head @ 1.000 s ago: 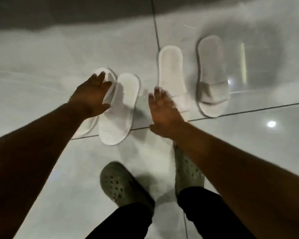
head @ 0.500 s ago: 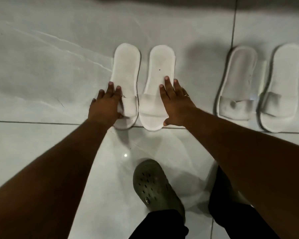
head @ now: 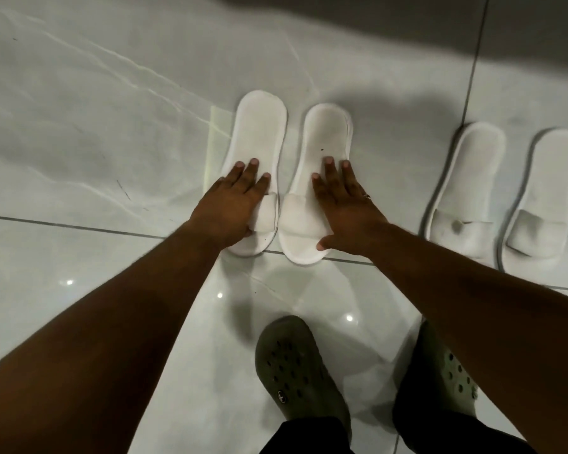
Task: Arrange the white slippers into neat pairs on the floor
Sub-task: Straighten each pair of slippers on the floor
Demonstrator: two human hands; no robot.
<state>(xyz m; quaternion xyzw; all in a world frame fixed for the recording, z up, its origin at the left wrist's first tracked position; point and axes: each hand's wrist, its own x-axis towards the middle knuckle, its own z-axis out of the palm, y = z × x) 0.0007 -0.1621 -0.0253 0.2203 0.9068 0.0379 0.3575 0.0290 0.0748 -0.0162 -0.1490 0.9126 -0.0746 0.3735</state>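
Note:
Two white slippers lie side by side at the centre of the floor, toes toward me. My left hand (head: 235, 204) rests flat on the strap of the left slipper (head: 259, 132). Flat on the right slipper (head: 325, 139) lies my right hand (head: 345, 211), its fingers spread over the sole and the strap's right side. A second pair sits further right: one slipper (head: 469, 178) with a dark spot on its strap, and another slipper (head: 548, 178) by the frame's edge. Neither hand grips anything.
The floor is glossy pale tile (head: 95, 126) with dark grout lines and light reflections. My feet in green clogs, the left clog (head: 295, 368) and the right clog (head: 453, 375), stand just behind the slippers. A dark shadow band runs along the top.
The left pair went from overlapping and skewed to side by side and parallel. Both hands slid forward and now lie flat on the slippers. The view shifted left.

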